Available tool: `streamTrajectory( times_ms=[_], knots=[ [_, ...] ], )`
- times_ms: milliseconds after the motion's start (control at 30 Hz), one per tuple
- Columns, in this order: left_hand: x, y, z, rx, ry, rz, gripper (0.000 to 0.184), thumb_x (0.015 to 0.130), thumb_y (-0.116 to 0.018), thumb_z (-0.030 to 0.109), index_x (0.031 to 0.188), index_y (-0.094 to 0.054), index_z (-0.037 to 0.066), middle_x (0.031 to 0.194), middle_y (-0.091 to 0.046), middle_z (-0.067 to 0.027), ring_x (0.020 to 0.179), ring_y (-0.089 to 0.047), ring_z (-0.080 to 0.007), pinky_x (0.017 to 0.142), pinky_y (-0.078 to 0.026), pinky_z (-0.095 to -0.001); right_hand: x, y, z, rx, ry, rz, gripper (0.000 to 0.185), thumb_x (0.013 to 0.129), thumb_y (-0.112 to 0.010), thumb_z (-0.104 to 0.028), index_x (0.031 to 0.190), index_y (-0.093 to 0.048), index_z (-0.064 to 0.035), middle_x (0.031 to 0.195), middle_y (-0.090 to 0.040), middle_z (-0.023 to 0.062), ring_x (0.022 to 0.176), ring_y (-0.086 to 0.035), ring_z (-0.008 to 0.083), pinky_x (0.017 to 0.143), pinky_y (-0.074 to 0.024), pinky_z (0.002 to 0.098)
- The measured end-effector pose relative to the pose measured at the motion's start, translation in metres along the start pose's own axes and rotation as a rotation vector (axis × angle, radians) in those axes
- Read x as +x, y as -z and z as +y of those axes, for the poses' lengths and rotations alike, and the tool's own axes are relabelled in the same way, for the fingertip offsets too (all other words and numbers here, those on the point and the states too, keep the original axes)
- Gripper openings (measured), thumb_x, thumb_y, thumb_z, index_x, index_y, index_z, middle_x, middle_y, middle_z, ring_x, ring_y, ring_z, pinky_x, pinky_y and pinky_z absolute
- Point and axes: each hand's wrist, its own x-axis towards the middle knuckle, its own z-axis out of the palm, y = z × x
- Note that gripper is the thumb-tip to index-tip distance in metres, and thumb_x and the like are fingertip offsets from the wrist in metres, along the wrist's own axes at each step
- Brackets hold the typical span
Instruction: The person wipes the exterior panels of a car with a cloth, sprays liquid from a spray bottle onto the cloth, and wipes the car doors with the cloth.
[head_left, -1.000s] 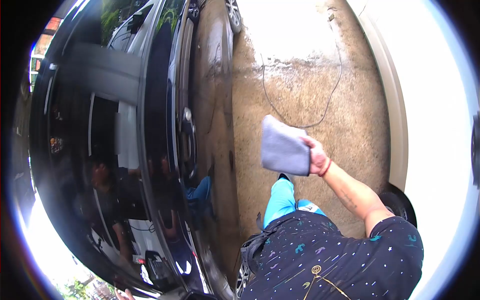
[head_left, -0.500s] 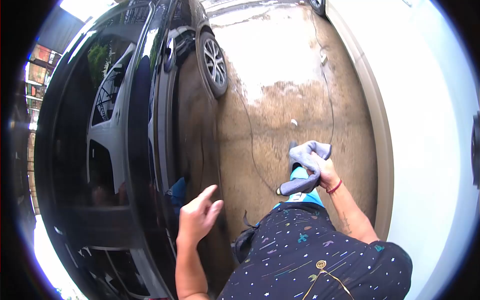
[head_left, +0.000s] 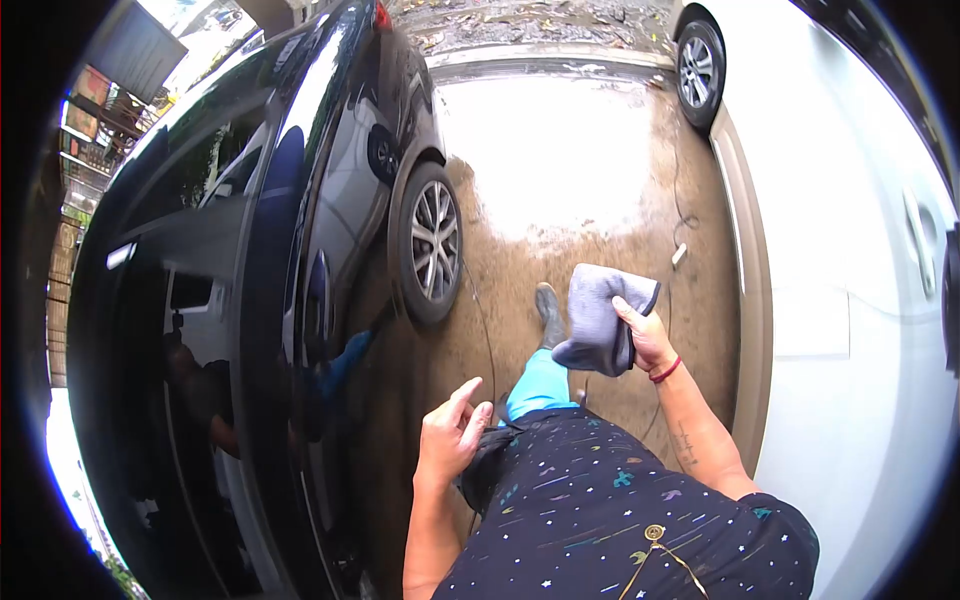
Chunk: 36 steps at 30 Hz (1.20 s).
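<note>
A grey cloth with dark edging (head_left: 602, 318) hangs folded from my right hand (head_left: 648, 338), its thumb pressed on top and the fingers hidden beneath. My left hand (head_left: 455, 430) is held in front of my body with nothing in it, index finger and thumb stretched out and apart. It is nearest to the black car (head_left: 350, 215) on the left, without touching it. The car's side is shiny and reflects my body, and its spoked wheel (head_left: 432, 244) stands just ahead.
A white car (head_left: 830, 230) with a wheel (head_left: 700, 68) lines the right side. Between the cars runs a wet brown concrete floor (head_left: 520, 275). A cable (head_left: 672, 300) with a small white block (head_left: 679, 255) lies along the right. Leaf-strewn ground (head_left: 540, 30) is beyond.
I have moved forward along the cars, and the black car's wheel is closer. The cloth now hangs more spread out in my right hand. My left hand has shifted right, away from the black car.
</note>
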Motion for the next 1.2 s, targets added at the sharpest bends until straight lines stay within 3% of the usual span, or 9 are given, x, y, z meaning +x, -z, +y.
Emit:
streamTrajectory(
  times_ms=[100,267,367,567,733,800,867,967,1200],
  knots=[
    [0.145,-0.002,0.000,0.007,-0.038,0.025,0.040,0.090,-0.075,0.015,0.126,-0.065,0.003,0.064,-0.060,-0.0085,0.053,-0.055,-0.0170,0.054,-0.046,-0.0305,0.128,-0.002,-0.040,0.198,-0.223,-0.094,0.039,0.102,-0.058,-0.016,0.136,-0.054,0.0016,0.132,-0.063,0.0119,0.119,-0.063,0.0245,0.101,-0.0514,0.0411],
    [0.402,-0.010,0.053,0.012,-0.129,-0.090,0.048,0.092,-0.072,0.022,0.134,-0.058,0.004,0.078,-0.065,-0.0152,0.068,-0.065,-0.0294,0.066,-0.053,-0.0370,0.284,-0.010,-0.130,0.266,-0.243,-0.091,0.045,0.103,-0.052,-0.018,0.142,-0.048,0.0038,0.136,-0.060,0.0161,0.125,-0.059,0.0290,0.109,-0.0459,0.0452],
    [0.542,-0.025,0.082,-0.047,-0.302,-0.160,0.048,0.094,-0.070,0.021,0.137,-0.055,0.004,0.089,-0.066,-0.0145,0.080,-0.067,-0.0268,0.077,-0.053,-0.0362,0.372,-0.026,-0.180,0.347,-0.166,-0.122,0.049,0.103,-0.051,-0.018,0.145,-0.043,0.0048,0.142,-0.055,0.0181,0.129,-0.056,0.0311,0.111,-0.0438,0.0472],
    [0.802,-0.070,0.106,-0.017,-0.508,-0.278,0.054,0.093,-0.070,0.021,0.140,-0.052,0.005,0.086,-0.064,-0.0112,0.077,-0.065,-0.0295,0.075,-0.053,-0.0388,0.612,-0.041,-0.253,0.342,-0.120,-0.213,0.055,0.098,-0.051,-0.018,0.145,-0.040,0.0086,0.140,-0.056,0.0221,0.128,-0.057,0.0340,0.113,-0.0416,0.0477],
    [0.979,-0.043,0.095,-0.078,-0.342,-0.169,0.053,0.093,-0.070,0.021,0.140,-0.052,0.004,0.085,-0.065,-0.0108,0.075,-0.065,-0.0270,0.071,-0.053,-0.0381,0.842,-0.093,-0.311,0.229,-0.219,-0.260,0.048,0.099,-0.054,-0.017,0.139,-0.048,0.0082,0.135,-0.061,0.0188,0.122,-0.062,0.0298,0.107,-0.0480,0.0445],
    [1.041,-0.015,0.086,-0.087,-0.181,-0.080,0.051,0.093,-0.070,0.021,0.139,-0.054,0.004,0.085,-0.065,-0.0118,0.074,-0.064,-0.0264,0.072,-0.052,-0.0373,0.941,-0.124,-0.333,0.072,-0.404,-0.339,0.042,0.098,-0.058,-0.015,0.134,-0.054,0.0077,0.128,-0.065,0.0151,0.114,-0.066,0.0252,0.100,-0.0526,0.0410],
    [1.092,0.009,0.062,-0.108,-0.155,0.050,0.049,0.093,-0.071,0.018,0.138,-0.055,0.003,0.083,-0.065,-0.0099,0.067,-0.061,-0.0193,0.066,-0.051,-0.0328,1.010,-0.196,-0.362,0.006,-0.450,-0.351,0.033,0.096,-0.064,-0.014,0.123,-0.063,0.0045,0.115,-0.071,0.0109,0.101,-0.070,0.0209,0.092,-0.0559,0.0369],
    [1.167,0.036,0.026,-0.227,0.038,0.260,0.048,0.093,-0.071,0.011,0.137,-0.056,0.001,0.077,-0.062,-0.0025,0.057,-0.050,-0.0047,0.055,-0.044,-0.0232,1.150,-0.237,-0.351,-0.091,-0.612,-0.492,0.034,0.096,-0.066,-0.017,0.123,-0.064,0.0033,0.114,-0.071,0.0104,0.104,-0.069,0.0196,0.093,-0.0554,0.0370],
    [1.386,0.103,-0.047,-0.329,0.280,0.446,0.049,0.096,-0.068,0.022,0.139,-0.056,0.003,0.082,-0.066,-0.0067,0.063,-0.056,-0.0132,0.064,-0.049,-0.0296,1.421,-0.398,-0.338,-0.443,-0.563,-0.671,0.038,0.097,-0.067,-0.022,0.127,-0.064,0.0014,0.123,-0.068,0.0070,0.115,-0.062,0.0155,0.100,-0.0479,0.0342]
  ],
)
